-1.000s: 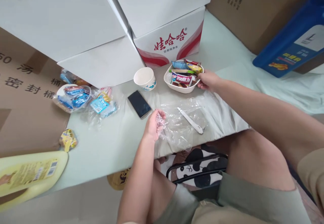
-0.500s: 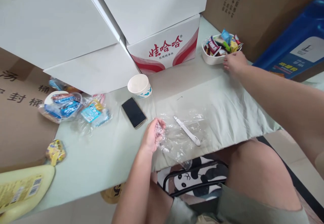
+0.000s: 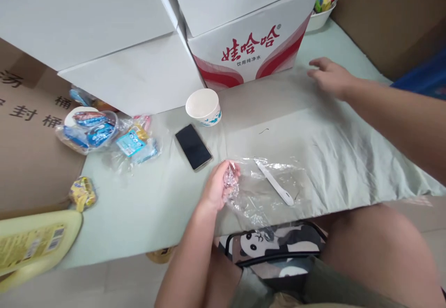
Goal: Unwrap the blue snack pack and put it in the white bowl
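My left hand [image 3: 223,185] is closed around a crumpled end of a clear plastic bag [image 3: 251,208], and the rest spreads flat over the cloth. On that film lies a slim white tool like a small knife [image 3: 275,185]. My right hand [image 3: 329,76] hovers over the cloth at the right, its fingers apart and holding nothing. Beyond it, a white bowl [image 3: 320,21] of wrapped snacks [image 3: 324,0] stands partly hidden behind a white carton. Near my left hand are a phone [image 3: 193,147] and a white paper cup [image 3: 204,108].
White cartons [image 3: 251,43] line the back, with brown cardboard boxes at both sides. Bagged snacks [image 3: 134,141] and a snack-filled container [image 3: 92,129] sit at the left. A small yellow packet [image 3: 82,193] and a pale yellow jug [image 3: 38,243] are near the left edge.
The bowl of snacks has moved back, partly behind the carton, and my right hand has come away from it. My left hand keeps its hold on the bag. The view has shifted.
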Motion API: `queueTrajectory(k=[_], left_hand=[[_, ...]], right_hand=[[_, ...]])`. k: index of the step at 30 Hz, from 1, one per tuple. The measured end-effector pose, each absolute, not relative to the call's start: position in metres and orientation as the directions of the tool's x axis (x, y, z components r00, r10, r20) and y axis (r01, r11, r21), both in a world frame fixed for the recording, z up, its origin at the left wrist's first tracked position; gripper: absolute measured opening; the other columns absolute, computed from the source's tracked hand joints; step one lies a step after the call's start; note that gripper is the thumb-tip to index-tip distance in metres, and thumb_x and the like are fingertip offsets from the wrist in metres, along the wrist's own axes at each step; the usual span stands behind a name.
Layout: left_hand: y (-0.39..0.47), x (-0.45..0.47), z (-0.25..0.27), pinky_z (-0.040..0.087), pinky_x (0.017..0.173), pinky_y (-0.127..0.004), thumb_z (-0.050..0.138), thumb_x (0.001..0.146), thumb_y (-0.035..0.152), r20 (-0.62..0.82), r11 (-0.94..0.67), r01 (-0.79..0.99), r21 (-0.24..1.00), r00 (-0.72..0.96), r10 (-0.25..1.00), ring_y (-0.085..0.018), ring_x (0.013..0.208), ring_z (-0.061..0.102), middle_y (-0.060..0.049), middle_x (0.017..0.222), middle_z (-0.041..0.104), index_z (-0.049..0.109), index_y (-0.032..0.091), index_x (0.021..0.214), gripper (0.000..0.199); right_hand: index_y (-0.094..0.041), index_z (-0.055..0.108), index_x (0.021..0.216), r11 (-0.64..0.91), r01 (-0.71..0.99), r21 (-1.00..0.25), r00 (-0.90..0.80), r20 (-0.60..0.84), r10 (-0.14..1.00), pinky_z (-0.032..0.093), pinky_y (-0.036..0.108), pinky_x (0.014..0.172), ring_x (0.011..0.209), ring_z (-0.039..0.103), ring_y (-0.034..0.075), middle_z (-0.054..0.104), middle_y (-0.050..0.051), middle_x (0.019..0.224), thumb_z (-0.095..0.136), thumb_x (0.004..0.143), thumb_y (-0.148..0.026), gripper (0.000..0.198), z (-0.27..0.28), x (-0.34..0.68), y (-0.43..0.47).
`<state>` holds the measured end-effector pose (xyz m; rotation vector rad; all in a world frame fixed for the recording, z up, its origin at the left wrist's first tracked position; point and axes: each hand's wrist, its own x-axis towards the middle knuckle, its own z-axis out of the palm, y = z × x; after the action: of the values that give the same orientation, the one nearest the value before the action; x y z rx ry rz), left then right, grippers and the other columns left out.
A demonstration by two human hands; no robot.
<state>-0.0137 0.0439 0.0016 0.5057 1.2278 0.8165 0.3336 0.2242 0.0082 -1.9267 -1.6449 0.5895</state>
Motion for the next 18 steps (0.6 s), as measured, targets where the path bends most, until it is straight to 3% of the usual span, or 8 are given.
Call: queueTrajectory(k=[1,3,6,8,11,14,16,18], left_hand=[[0.044,-0.015,0.003,0.007,0.032,-0.015,0.075,0.063,0.05,-0.624,0.632,-0.305,0.712,0.136,0.769,-0.005,0.044,0.041,0.0,0.065,0.057,0.062,0.015,0.073,0.039],[0.044,-0.017,0.006,0.008,0.032,-0.015,0.073,0.066,0.047,-0.621,0.635,-0.369,0.679,0.174,0.764,-0.005,0.043,0.041,-0.001,0.065,0.058,0.062,0.014,0.074,0.035],[0.04,-0.023,0.013,0.016,0.033,-0.015,0.067,0.07,0.044,-0.581,0.618,-0.435,0.654,0.234,0.78,-0.007,0.044,0.045,-0.002,0.064,0.059,0.062,0.015,0.076,0.03],[0.037,-0.029,0.018,0.018,0.033,-0.016,0.065,0.07,0.043,-0.559,0.613,-0.457,0.644,0.267,0.785,-0.009,0.045,0.046,-0.003,0.064,0.059,0.063,0.015,0.078,0.029],[0.03,-0.041,0.022,0.015,0.034,-0.015,0.068,0.066,0.045,-0.523,0.616,-0.448,0.648,0.326,0.787,-0.013,0.054,0.054,-0.006,0.07,0.062,0.064,0.015,0.082,0.034],[0.022,-0.056,0.02,0.018,0.036,-0.014,0.076,0.06,0.045,-0.46,0.556,-0.418,0.719,0.314,0.831,-0.017,0.071,0.064,-0.008,0.081,0.066,0.065,0.017,0.093,0.045],[0.019,-0.062,0.016,0.027,0.041,-0.014,0.083,0.058,0.038,-0.436,0.516,-0.331,0.79,0.287,0.853,-0.018,0.079,0.067,-0.007,0.086,0.068,0.063,0.021,0.104,0.053],[0.018,-0.065,0.011,0.032,0.046,-0.014,0.086,0.057,0.029,-0.442,0.491,-0.215,0.844,0.238,0.865,-0.016,0.074,0.067,-0.003,0.079,0.068,0.06,0.022,0.106,0.056]], right_hand=[[-0.006,0.053,0.139,-0.116,0.699,-0.706,0.177,0.013,0.984,0.036,0.047,0.111,0.132,0.052,0.029,0.054,0.022,0.145,0.046,0.1,-0.038,0.051,0.011,0.323,0.199],[-0.015,0.056,0.135,0.075,0.595,-0.8,-0.085,0.03,0.996,0.037,0.048,0.113,0.134,0.052,0.03,0.058,0.016,0.143,0.047,0.097,-0.048,0.051,0.014,0.299,0.144],[-0.028,0.04,0.149,0.322,0.425,-0.846,-0.487,0.087,0.869,0.039,0.056,0.114,0.139,0.046,0.037,0.053,0.012,0.147,0.077,0.071,-0.06,0.092,0.008,0.261,0.071],[-0.027,0.047,0.142,0.302,0.435,-0.848,-0.446,0.088,0.891,0.042,0.059,0.109,0.13,0.055,0.038,0.066,0.012,0.126,0.079,0.071,-0.054,0.082,0.0,0.238,0.042],[-0.024,0.064,0.101,0.078,0.332,-0.94,-0.242,-0.005,0.97,0.054,0.046,0.087,0.091,0.069,0.027,0.067,0.005,0.083,0.065,0.085,-0.05,0.03,-0.011,0.215,0.025],[-0.024,0.058,0.085,-0.121,0.063,-0.991,-0.089,-0.126,0.988,0.047,0.029,0.053,0.051,0.051,0.013,0.052,-0.004,0.062,0.066,0.083,-0.05,0.027,-0.015,0.209,0.026],[-0.026,0.054,0.083,-0.199,-0.082,-0.976,-0.007,-0.199,0.98,0.036,0.025,0.043,0.045,0.039,0.01,0.041,-0.007,0.057,0.071,0.079,-0.05,0.03,-0.016,0.213,0.03],[-0.028,0.053,0.089,-0.216,-0.2,-0.956,0.023,-0.225,0.974,0.041,0.026,0.045,0.05,0.047,0.012,0.046,-0.006,0.062,0.071,0.077,-0.054,0.034,-0.018,0.217,0.034]])
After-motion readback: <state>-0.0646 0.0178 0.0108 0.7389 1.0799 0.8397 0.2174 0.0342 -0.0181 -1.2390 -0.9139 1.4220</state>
